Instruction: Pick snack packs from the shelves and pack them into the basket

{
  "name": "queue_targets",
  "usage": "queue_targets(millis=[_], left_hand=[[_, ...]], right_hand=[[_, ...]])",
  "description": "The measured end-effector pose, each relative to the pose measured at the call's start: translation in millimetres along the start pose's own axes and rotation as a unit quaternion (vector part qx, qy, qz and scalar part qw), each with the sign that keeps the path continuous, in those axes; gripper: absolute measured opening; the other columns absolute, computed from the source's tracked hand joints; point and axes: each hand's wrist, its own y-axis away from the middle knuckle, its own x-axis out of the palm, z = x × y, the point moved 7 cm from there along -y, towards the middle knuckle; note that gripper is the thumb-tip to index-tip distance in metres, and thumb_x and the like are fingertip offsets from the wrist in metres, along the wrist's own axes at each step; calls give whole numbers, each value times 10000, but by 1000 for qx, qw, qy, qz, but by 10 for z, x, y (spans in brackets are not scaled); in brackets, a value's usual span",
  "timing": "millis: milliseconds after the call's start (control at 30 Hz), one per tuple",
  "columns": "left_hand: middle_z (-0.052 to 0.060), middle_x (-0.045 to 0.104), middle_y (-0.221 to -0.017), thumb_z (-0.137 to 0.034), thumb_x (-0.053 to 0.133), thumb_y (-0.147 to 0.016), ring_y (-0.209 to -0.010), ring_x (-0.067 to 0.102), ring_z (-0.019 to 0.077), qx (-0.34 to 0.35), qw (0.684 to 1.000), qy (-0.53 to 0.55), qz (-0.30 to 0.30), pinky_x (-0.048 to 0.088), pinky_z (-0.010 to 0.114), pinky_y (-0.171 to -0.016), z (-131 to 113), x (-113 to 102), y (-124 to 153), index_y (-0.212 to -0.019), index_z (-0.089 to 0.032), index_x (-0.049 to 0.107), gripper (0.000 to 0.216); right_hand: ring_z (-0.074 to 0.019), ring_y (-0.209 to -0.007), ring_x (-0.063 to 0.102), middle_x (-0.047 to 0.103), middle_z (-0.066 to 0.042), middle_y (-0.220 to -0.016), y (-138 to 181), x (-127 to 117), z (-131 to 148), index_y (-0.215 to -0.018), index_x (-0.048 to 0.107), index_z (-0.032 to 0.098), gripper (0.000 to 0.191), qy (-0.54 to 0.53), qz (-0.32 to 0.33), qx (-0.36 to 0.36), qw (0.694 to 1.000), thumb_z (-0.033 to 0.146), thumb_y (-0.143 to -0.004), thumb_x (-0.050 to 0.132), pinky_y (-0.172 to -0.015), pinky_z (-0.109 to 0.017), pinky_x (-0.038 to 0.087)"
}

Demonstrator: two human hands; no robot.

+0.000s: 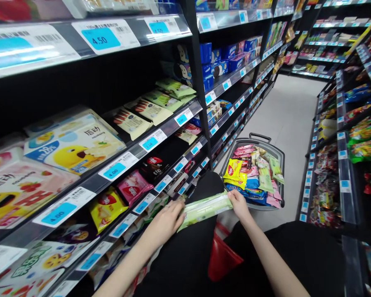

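Between my two hands stretches a light green snack packet (205, 209), held low over my dark-clothed legs. My right hand (238, 205) pinches its right end. At the other end, my left hand (170, 216) has its fingers curled over the packet's edge, with a ring on one finger. Just beyond my right hand, a grey shopping basket (282, 165) stands on the floor, filled with several snack packets. Yellow packets (235, 171), blue packets (250, 189) and green packets (264, 175) lie on top inside it.
Left of me, shelves with price tags (153, 140) hold green packets (170, 99), boxed snacks (74, 142) and a yellow packet (107, 209). Another shelf rack (343, 165) lines the right side. The grey aisle floor (292, 103) runs forward between them. A red cloth-like piece (222, 258) hangs below my hands.
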Motion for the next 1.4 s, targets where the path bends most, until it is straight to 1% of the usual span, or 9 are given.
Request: queue_targets(millis=[133,333,467,667,833,1000,1167,1300,1400], left_hand=[[89,625,-973,-346,276,-943,-886,604,204,-23,998,-50,-7,481,315,-764,20,91,103,-969,-171,553,329],[42,576,-870,-316,292,-948,-825,552,155,15,986,138,87,447,271,-775,2,-5,-68,-826,-193,557,316],[60,493,-989,-326,375,-917,-938,506,164,-9,979,201,28,426,284,-852,94,35,-107,-750,-180,529,270],[54,449,-974,-349,426,-892,-844,495,163,-113,972,189,-84,442,293,-777,207,246,128,-709,-182,513,262],[72,443,-1088,-367,432,-887,-1000,476,196,-125,958,249,-75,410,333,-889,176,305,219,-777,-198,564,241],[60,502,-928,-476,414,-860,-925,499,205,-159,940,299,-44,403,363,-879,306,509,153,-647,-179,551,391],[32,542,-797,-532,415,-822,-820,509,211,-231,928,290,-40,413,402,-843,332,538,147,-714,-199,570,383],[43,614,-764,-602,433,-779,-807,557,223,-252,867,429,-32,437,382,-846,217,477,157,-716,-185,608,457],[36,637,-700,-623,486,-747,-695,594,197,-297,789,536,-30,492,307,-665,183,478,192,-752,-165,602,473]], right_hand=[[-146,-558,421,468,24,-556,-34,5,-7,-590,462,209,294,-2,22,5,1000,469,-726,478,-548,-267,302],[-141,-562,414,455,24,-554,-177,-2,-36,-578,483,203,341,-26,85,16,996,522,-682,545,-538,-262,312],[-130,-552,400,444,26,-559,-194,-8,-69,-575,476,199,383,-53,114,27,992,560,-683,550,-518,-251,316],[-116,-524,374,410,46,-545,-141,-20,-139,-595,481,204,397,-82,115,44,989,580,-671,583,-487,-238,309],[-119,-565,390,425,42,-559,-195,-55,-188,-552,486,198,401,-110,91,53,988,558,-612,652,-520,-236,323],[-106,-499,387,430,55,-538,-205,-5,-288,-642,513,205,361,-167,74,95,979,525,-598,675,-468,-226,294],[-117,-487,441,505,41,-567,-133,57,-351,-788,583,211,410,-224,55,141,963,493,-530,731,-459,-237,321],[-122,-468,453,581,-10,-599,-57,143,-346,-799,650,177,442,-239,72,172,953,497,-512,754,-434,-246,308],[-136,-505,488,599,-15,-606,-35,143,-277,-784,662,178,453,-243,74,172,952,506,-492,772,-465,-255,346]])
